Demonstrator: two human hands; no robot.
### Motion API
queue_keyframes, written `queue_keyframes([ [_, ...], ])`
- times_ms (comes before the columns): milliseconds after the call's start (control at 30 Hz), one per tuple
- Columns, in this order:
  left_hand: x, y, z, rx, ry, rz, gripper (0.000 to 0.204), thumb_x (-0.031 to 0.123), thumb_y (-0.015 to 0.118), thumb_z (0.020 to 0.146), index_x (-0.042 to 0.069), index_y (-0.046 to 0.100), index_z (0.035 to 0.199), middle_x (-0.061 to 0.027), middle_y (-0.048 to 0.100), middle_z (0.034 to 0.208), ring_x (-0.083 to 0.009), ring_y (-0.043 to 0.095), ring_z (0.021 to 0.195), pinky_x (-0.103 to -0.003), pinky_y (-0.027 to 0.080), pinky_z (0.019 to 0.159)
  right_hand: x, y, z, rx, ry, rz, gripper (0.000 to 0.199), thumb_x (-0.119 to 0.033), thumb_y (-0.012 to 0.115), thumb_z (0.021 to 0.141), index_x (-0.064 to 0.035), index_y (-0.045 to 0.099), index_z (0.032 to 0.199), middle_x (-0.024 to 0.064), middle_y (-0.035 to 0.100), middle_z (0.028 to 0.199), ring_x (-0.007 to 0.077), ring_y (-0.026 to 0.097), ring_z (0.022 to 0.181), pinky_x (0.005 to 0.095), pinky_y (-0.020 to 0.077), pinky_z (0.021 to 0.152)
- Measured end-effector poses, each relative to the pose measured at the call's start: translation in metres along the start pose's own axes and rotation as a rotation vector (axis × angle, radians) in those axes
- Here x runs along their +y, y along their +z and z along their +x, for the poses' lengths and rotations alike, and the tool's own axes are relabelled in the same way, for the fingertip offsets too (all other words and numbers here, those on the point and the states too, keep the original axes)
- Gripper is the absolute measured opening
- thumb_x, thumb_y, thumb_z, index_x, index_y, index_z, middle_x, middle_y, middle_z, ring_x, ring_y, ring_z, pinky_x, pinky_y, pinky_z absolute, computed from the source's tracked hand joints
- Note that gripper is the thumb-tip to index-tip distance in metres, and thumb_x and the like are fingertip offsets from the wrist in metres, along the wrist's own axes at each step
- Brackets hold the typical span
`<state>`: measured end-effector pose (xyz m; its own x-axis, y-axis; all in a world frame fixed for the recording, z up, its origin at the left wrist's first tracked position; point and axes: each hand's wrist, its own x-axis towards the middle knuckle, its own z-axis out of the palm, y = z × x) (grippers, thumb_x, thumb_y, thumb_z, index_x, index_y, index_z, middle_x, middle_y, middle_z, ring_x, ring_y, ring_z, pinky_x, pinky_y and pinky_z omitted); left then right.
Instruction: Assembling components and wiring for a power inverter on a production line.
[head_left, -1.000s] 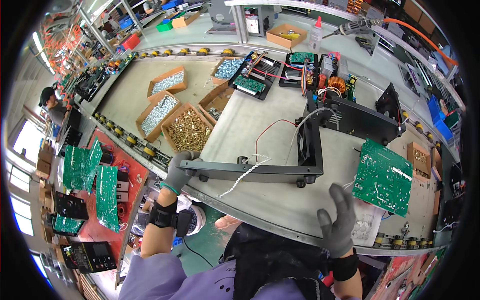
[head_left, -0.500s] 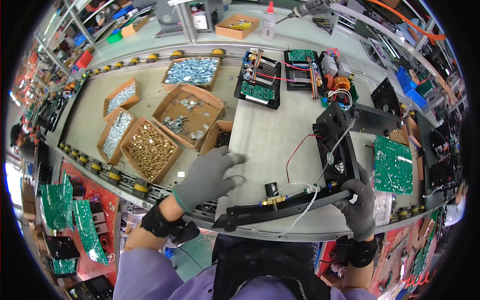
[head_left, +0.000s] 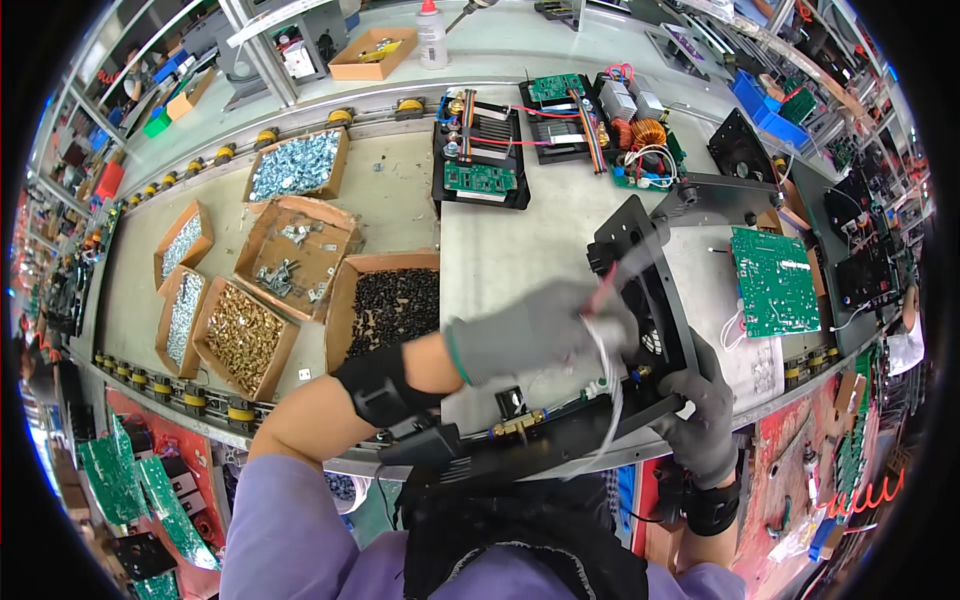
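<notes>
A black metal housing point(head_left: 672, 310) stands in front of me, with a long black panel point(head_left: 570, 437) along its near side. My right hand point(head_left: 703, 408), in a grey glove, is closed on the corner where the panel meets the housing. My gloved left hand point(head_left: 545, 335) reaches across to the housing's inner side, closed around a bundle of wires point(head_left: 607, 385); motion blurs its fingers. White strands hang below that hand, and a red one shows above it. A brass fitting point(head_left: 520, 424) with a black cylinder sits on the panel.
Cardboard boxes hold black screws point(head_left: 392, 305), brass-coloured parts point(head_left: 240, 338) and silver parts point(head_left: 297, 165). Beyond the housing lie black assemblies with circuit boards point(head_left: 480, 178). A green circuit board point(head_left: 775, 282) lies to the right. A roller rail point(head_left: 195, 402) runs along the near left.
My left hand has moved right, from above the bench to the housing, and has gathered the wires. My right hand keeps its hold. The view has shifted, exposing more of the black-screw box.
</notes>
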<state>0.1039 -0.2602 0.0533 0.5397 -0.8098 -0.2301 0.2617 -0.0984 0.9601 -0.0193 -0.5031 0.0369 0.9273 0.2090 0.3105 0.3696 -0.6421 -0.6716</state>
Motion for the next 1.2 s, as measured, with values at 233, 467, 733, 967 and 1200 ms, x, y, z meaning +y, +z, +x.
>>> queue_keyframes([
  [233,-0.034,-0.121,0.033,0.384,0.053,0.760,0.039,0.040,0.061,0.090,0.003,0.069,0.097,-0.0029,0.065,0.076,-0.0112,0.057,0.062,-0.028,0.045,0.055,0.002,0.004,-0.014,0.077,-0.138,-0.065,0.029,-0.022,0.080,0.069,-0.0082,0.060,0.084,0.0331,0.049,0.131,0.0472,0.060,0.111,0.0423,0.0537,0.083],
  [467,-0.023,-0.135,0.124,-0.203,0.083,0.777,0.027,0.010,0.066,0.081,0.011,0.067,0.109,-0.0055,0.067,0.077,-0.0167,0.064,0.064,-0.034,0.050,0.056,-0.006,-0.002,-0.024,0.066,-0.237,-0.070,0.035,0.003,0.068,0.056,-0.0151,0.062,0.085,0.0352,0.046,0.133,0.0516,0.056,0.113,0.0464,0.0536,0.086],
  [733,0.082,-0.093,0.170,-0.508,0.272,1.314,0.029,0.028,0.068,0.082,0.006,0.073,0.100,-0.0019,0.066,0.076,-0.0131,0.058,0.068,-0.031,0.045,0.060,-0.013,-0.010,0.003,-0.065,-0.209,-0.129,0.041,-0.003,0.075,0.054,-0.0128,0.064,0.092,0.0341,0.043,0.136,0.0483,0.062,0.105,0.0432,0.0567,0.078],
  [967,0.100,-0.040,0.163,-0.271,-0.082,0.942,0.054,0.023,0.066,0.080,0.002,0.055,0.128,-0.0113,0.068,0.102,-0.0180,0.066,0.081,-0.032,0.055,0.069,-0.015,0.009,0.037,-0.088,0.039,-0.093,0.045,-0.006,0.080,0.066,-0.0101,0.062,0.107,0.0201,0.059,0.121,0.0347,0.068,0.087,0.0384,0.0566,0.069],
  [1200,0.141,-0.049,0.063,0.202,0.319,0.978,0.048,0.024,0.063,0.084,-0.001,0.055,0.125,-0.0133,0.065,0.098,-0.0162,0.064,0.081,-0.033,0.051,0.064,-0.016,0.019,0.085,-0.100,0.087,-0.111,0.043,-0.006,0.080,0.068,-0.0087,0.064,0.108,0.0141,0.065,0.101,0.0307,0.067,0.081,0.0376,0.0536,0.069],
])
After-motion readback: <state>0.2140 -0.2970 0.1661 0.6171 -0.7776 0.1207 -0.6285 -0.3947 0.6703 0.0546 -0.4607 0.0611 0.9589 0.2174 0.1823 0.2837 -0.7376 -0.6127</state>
